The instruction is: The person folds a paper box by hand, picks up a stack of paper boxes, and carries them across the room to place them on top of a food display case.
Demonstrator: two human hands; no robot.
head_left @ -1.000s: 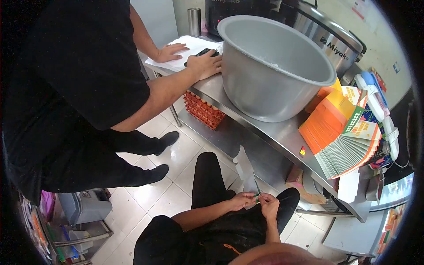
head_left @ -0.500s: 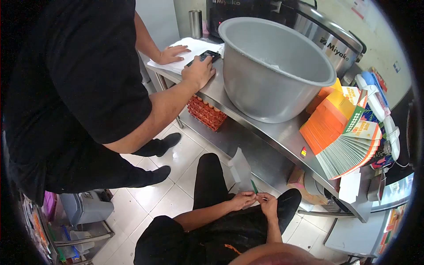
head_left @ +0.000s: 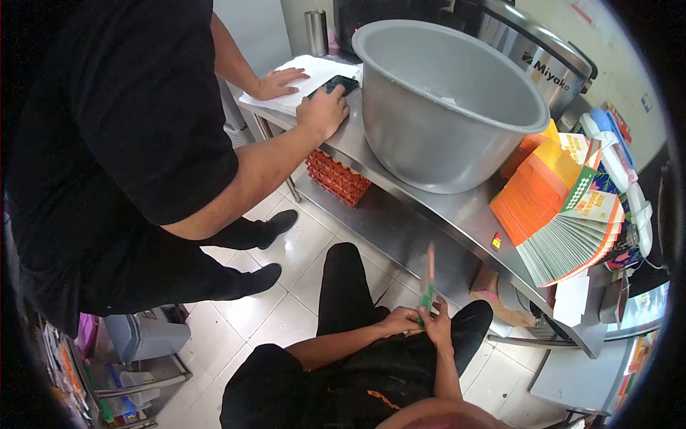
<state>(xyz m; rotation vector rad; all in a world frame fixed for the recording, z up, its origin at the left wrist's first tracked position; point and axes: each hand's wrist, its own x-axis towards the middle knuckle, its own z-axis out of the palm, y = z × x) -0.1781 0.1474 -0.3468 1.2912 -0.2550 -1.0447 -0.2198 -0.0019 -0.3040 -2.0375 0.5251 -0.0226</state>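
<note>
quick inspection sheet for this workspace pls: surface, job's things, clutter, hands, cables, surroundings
surface: steel table, bearing a big grey pot and a fanned stack of orange flat cartons
job's things: flat paper piece, held upright over the lap, edge-on to the camera
clutter: orange egg trays on the lower shelf; Miyako cooker behind the big grey pot
hands: left hand and right hand both pinch the flat paper piece's lower end
cables: nothing seen
surroundings: standing person in black leans both hands on the table's far end; tiled floor
</note>
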